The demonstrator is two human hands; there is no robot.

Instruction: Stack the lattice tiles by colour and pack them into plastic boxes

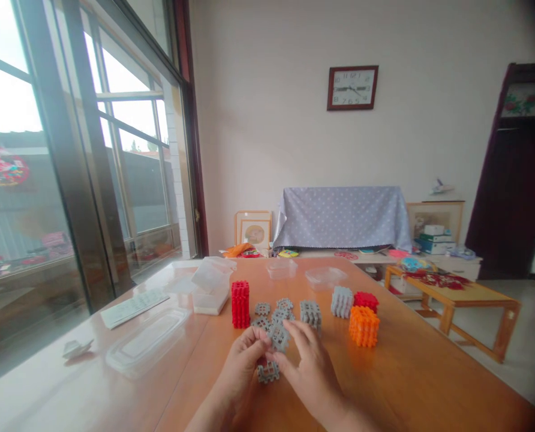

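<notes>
In front of me, a grey square lattice building tile (279,337) is held up above the table between my two hands. My left hand (246,351) pinches its left edge with curled fingers. Thumb and fingers of my right hand (311,363) grip it from the right. Just below lies another grey tile (268,372), flat on the table. Behind the hands are several loose grey tiles (262,308), partly covered. A tall red stack of tiles (240,305) stands behind my left hand, and a grey stack (310,313) stands behind my right.
Toward the right are a light grey stack (342,301), a red stack (366,299) and an orange stack (364,327). Clear plastic containers (211,300), a lid (148,342), a paper sheet (135,307) and a crumpled scrap (76,349) lie leftward. A low wooden table (483,296) stands beyond.
</notes>
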